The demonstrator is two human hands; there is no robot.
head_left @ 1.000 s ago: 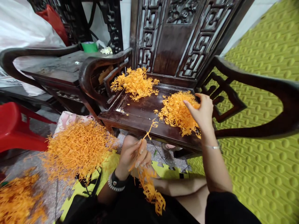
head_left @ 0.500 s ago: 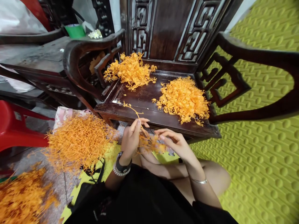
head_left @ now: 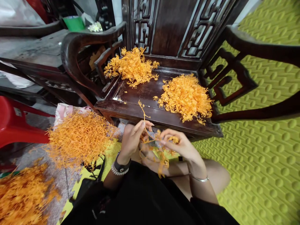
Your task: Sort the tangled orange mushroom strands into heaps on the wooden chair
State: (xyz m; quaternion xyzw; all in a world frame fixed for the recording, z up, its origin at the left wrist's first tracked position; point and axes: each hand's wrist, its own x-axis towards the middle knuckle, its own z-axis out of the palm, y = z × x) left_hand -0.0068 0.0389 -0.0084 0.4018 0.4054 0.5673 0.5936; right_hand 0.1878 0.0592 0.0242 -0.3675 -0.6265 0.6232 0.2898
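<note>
My left hand [head_left: 131,140] pinches a thin orange cordyceps strand [head_left: 143,113], which rises above my fingers toward the chair seat. My right hand [head_left: 181,146] is close by and grips a loose tangle of orange strands [head_left: 161,150] that hangs down in front of my lap. On the dark wooden chair seat [head_left: 136,100] lie a loose branching pile of strands [head_left: 131,67] and a denser orange pile [head_left: 185,97]. Neither hand touches these piles. A large strand heap [head_left: 79,140] lies to my left.
A further orange heap [head_left: 23,197] lies on the floor at lower left, near a red plastic stool [head_left: 14,125]. Carved chair arms [head_left: 77,53] flank the seat. A dark side table [head_left: 35,47] holds a green cup [head_left: 73,23]. Green dimpled matting [head_left: 262,156] covers the right.
My right hand has moved from the denser pile on the seat down to the tangle before my lap. The strand in my left hand has shifted, and the view has tilted slightly.
</note>
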